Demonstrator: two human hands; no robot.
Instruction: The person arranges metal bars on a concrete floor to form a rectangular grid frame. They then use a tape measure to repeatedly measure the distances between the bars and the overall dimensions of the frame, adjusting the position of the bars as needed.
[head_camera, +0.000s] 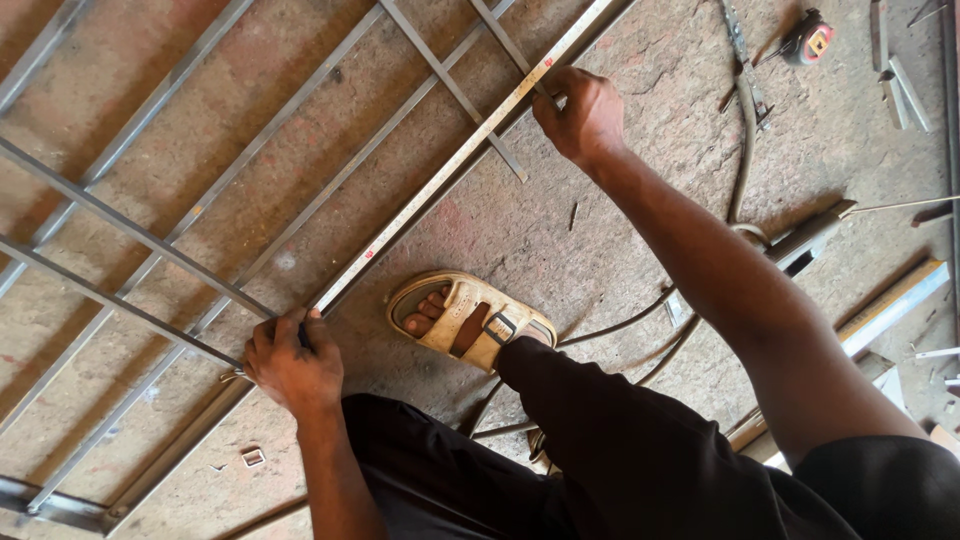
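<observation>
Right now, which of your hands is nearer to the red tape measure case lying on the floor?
The right hand. It pins the stretched tape on the metal frame, a short way left of the case. The left hand holds the tape's other end, far down the frame.

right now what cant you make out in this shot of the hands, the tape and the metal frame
Head view only:
- Tape measure blade: markings too small to read.
- Left hand: fingers cover the tape's end, so how it sits against the metal frame is hidden.
- Right hand: palm side faces away; grip unclear.
- Frame: cut off by the top and left edges.
- Second foot: hidden behind the leg; only the sandal shows.
</observation>
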